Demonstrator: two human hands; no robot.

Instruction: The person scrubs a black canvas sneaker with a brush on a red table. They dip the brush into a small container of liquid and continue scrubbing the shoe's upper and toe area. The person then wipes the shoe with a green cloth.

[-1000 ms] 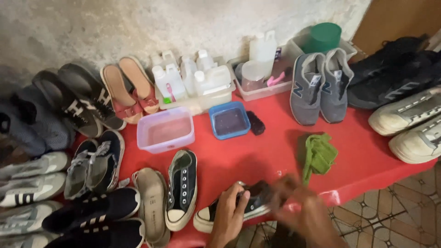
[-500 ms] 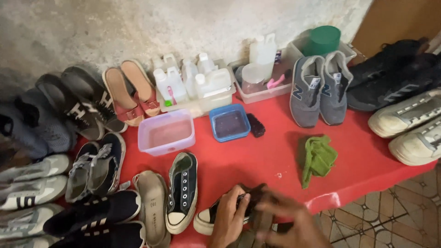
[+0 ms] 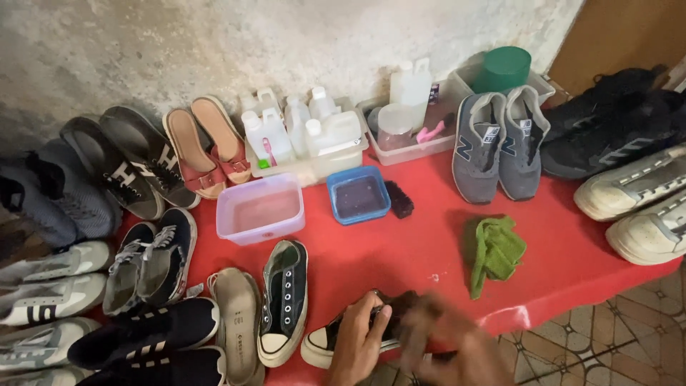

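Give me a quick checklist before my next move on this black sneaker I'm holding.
1. Left hand gripping the black sneaker: ok.
2. Right hand position on the sneaker: cannot tell, blurred.
3. Sneaker fully supported on the red table: not ok, it sits at the front edge.
4. Green cloth close by: ok.
5. Liquid in the blue tub: ok.
6. Dark brush beside the tub: ok.
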